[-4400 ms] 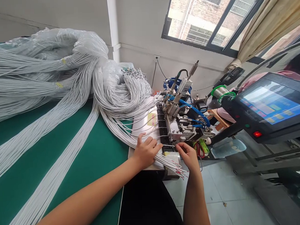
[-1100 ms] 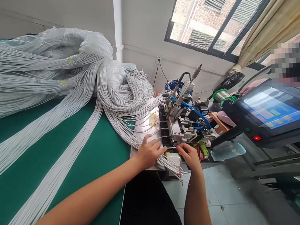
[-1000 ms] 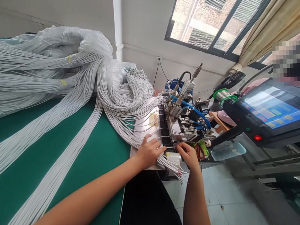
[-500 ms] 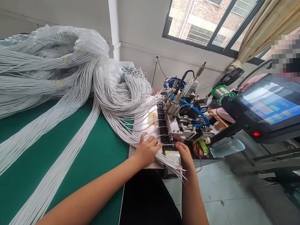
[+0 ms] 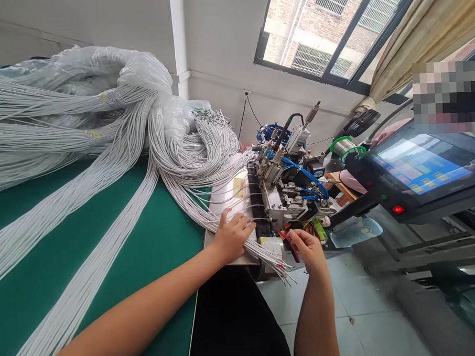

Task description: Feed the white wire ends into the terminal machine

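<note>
My left hand (image 5: 231, 237) rests on the metal plate (image 5: 224, 197) at the machine's near end, fingers curled and pressed down on a fan of thin white wires (image 5: 264, 253). The wires' stripped red-tipped ends stick out past the plate's edge. My right hand (image 5: 310, 249) is just right of them, below the small soldering machine (image 5: 287, 197), fingers closed round a red-handled hand tool (image 5: 290, 243). The machine's black slotted rail (image 5: 258, 208) holds several wires side by side.
Large bundles of white wire (image 5: 74, 132) cover the green table mat (image 5: 106, 241), some in clear plastic. A touchscreen panel (image 5: 418, 170) stands on the right, with a solder spool (image 5: 346, 147) behind it. A pale plastic tray (image 5: 356, 230) lies beside the machine. Another person sits at far right.
My right hand has left the wire at the rail, dropped a little to the right and now grips the red-handled tool. My left hand has stayed on the wires.
</note>
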Available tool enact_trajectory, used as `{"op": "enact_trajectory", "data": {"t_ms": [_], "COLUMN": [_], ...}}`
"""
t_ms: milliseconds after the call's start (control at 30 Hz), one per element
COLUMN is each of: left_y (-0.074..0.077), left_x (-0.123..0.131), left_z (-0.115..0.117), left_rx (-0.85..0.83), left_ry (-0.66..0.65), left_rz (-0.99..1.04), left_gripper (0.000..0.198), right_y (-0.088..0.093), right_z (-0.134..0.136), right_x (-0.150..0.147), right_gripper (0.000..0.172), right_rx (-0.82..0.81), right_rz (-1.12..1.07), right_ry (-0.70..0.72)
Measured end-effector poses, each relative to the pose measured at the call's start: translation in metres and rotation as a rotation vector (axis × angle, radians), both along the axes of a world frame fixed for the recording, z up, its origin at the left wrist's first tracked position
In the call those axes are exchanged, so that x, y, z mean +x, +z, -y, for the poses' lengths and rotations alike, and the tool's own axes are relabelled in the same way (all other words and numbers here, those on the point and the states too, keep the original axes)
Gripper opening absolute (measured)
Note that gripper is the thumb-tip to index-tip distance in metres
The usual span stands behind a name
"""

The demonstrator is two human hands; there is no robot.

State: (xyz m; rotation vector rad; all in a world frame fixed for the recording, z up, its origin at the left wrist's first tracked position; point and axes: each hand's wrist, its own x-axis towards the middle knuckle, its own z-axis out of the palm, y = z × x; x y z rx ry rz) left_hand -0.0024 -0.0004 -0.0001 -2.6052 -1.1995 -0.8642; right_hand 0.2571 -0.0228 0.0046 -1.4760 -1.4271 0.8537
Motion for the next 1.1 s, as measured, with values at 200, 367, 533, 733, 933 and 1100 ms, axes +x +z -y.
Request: {"op": "enact_trajectory", "data": {"t_ms": [200, 367, 533, 733, 933, 1100], "left_y": [0.000, 0.000, 0.000, 0.000, 0.004, 0.006], "left_x": [0.000, -0.001, -0.001, -0.001, -0.002, -0.002], "left_z": [0.000, 0.000, 0.000, 0.000, 0.002, 0.003], "left_rx": [-0.012, 0.006, 0.039, 0.102, 0.170, 0.192], "left_ry": [-0.013, -0.027, -0.035, -0.055, -0.081, -0.028], "left_rz": [0.014, 0.030, 0.022, 0.014, 0.009, 0.094], "left_gripper": [0.043, 0.039, 0.045, 0.040, 0.034, 0.030], "right_y": [0.036, 0.040, 0.038, 0.029, 0.018, 0.014], "right_z": [0.028, 0.034, 0.028, 0.011, -0.006, -0.013], "right_x": [-0.008, -0.017, -0.020, -0.024, -0.021, -0.014], "right_gripper": [0.026, 0.024, 0.024, 0.025, 0.030, 0.031], "right_rx": [-0.021, -0.030, 0.010, 0.033, 0.016, 0.032], "right_rz": [0.258, 0.352, 0.320, 0.141, 0.008, -0.039], "right_ry": [0.322, 0.406, 0.341, 0.223, 0.139, 0.102]}}
